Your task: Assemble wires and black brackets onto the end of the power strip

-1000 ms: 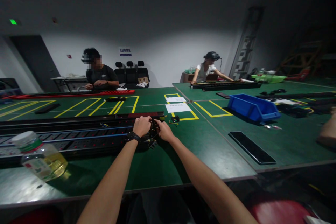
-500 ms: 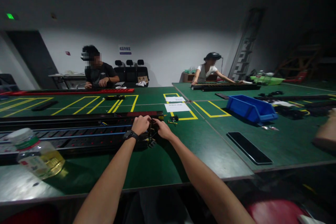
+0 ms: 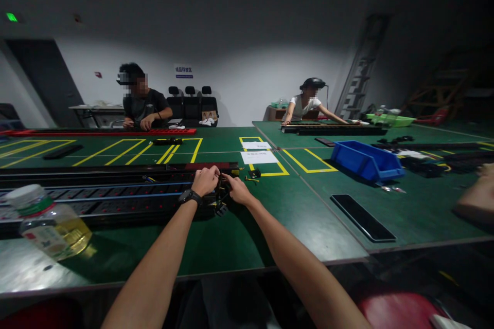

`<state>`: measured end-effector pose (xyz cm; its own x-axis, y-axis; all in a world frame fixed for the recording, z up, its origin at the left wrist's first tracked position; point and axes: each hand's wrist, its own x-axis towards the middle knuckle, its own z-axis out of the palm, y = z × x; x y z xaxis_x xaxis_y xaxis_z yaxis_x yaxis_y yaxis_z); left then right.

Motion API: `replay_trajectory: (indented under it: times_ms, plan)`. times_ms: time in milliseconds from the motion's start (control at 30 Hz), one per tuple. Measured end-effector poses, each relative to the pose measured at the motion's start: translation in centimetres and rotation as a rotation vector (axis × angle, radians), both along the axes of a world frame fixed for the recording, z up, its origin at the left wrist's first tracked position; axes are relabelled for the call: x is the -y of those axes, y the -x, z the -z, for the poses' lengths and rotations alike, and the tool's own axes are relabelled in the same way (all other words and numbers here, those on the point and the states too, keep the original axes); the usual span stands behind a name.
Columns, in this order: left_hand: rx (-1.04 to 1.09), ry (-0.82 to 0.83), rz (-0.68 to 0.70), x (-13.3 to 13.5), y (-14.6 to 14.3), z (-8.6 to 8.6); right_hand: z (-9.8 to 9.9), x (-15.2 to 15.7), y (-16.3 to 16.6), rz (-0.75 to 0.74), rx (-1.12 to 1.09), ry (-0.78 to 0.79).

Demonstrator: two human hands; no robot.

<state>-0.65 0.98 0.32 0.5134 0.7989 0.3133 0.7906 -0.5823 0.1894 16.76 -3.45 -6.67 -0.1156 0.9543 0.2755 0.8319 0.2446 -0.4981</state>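
At the right end of a long black channel with dark modules in it (image 3: 96,204), my left hand (image 3: 206,181) is closed, fingers pinching at black cables (image 3: 219,196). From the right my right hand (image 3: 237,189) meets it, index finger and thumb on the same cables. A dark connector (image 3: 221,209) hangs from the cables just below my fingers. What exactly lies between the fingertips is small and partly hidden. A blue strip (image 3: 116,193) runs along the channel. Just beyond my right hand lie a small black part (image 3: 254,173) and short yellow wires (image 3: 251,180).
A drink bottle (image 3: 50,223) stands near the front left edge. To the right are a phone-like dark slab (image 3: 363,217) and a blue bin (image 3: 366,160). Paper labels (image 3: 258,157) lie ahead. Two people work across the green table (image 3: 301,216); another person's arm (image 3: 476,198) shows at right.
My hands stay at the channel's end, with small finger shifts; the right index finger is straighter. The view has shifted slightly. The person at far left has lowered a hand.
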Motion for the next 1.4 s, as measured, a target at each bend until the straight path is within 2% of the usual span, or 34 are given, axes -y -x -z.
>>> replay_trajectory:
  times_ms: [300, 933, 1400]
  plan:
    - [-0.005, 0.033, 0.000, -0.3, 0.1, 0.1, -1.1, 0.7, 0.3, 0.017, 0.052, 0.026]
    - [-0.013, 0.048, -0.014, 0.0, 0.0, -0.3, -1.5, 0.8, 0.4, 0.001, 0.207, 0.015]
    - [-0.016, 0.031, -0.039, 0.9, -0.3, -0.9, -1.3, 1.0, 0.9, 0.079, 0.054, 0.025]
